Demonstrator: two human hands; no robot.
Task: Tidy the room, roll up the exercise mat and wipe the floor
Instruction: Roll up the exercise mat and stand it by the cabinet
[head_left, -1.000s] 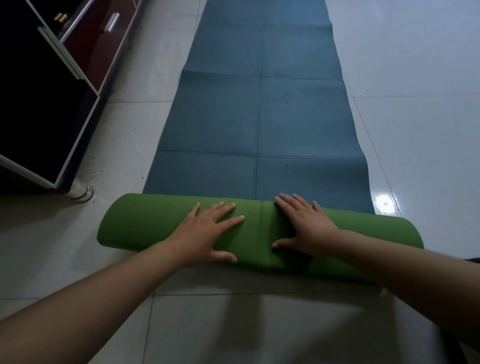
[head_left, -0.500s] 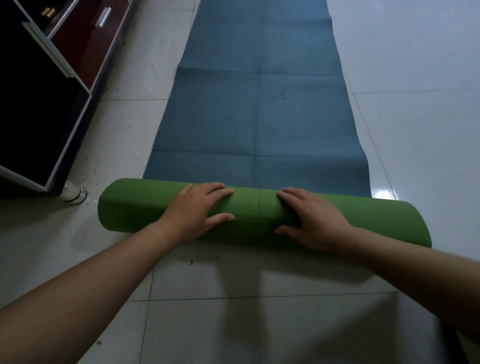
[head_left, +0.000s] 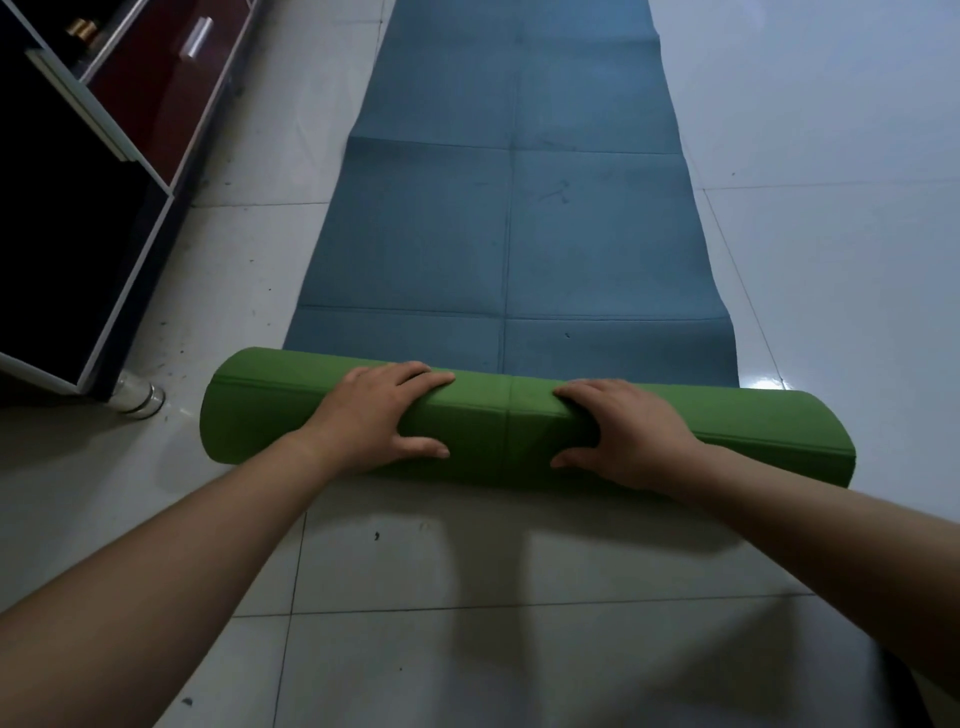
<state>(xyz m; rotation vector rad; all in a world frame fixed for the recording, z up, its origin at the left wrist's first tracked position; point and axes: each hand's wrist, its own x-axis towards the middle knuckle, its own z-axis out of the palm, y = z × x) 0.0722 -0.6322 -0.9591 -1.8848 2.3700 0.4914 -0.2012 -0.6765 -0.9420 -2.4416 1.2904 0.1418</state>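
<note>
The exercise mat lies on the white tiled floor, blue on its upper face and green on its underside. Its near end is wound into a thick green roll (head_left: 498, 431) lying across the view. The flat blue part of the mat (head_left: 514, 208) stretches away from me. My left hand (head_left: 379, 410) curls over the roll left of its middle seam, fingers over the top and thumb on the near side. My right hand (head_left: 623, 431) grips the roll the same way just right of the seam.
A dark low cabinet (head_left: 93, 197) with white edges stands at the left, its round metal foot (head_left: 137, 397) close to the roll's left end. Glossy white floor tiles (head_left: 831, 208) spread to the right and in front of me, with small dirt specks.
The roll has moved away from me over the blue mat and grown thicker. Both hands went from lying flat on it to curling over its top.
</note>
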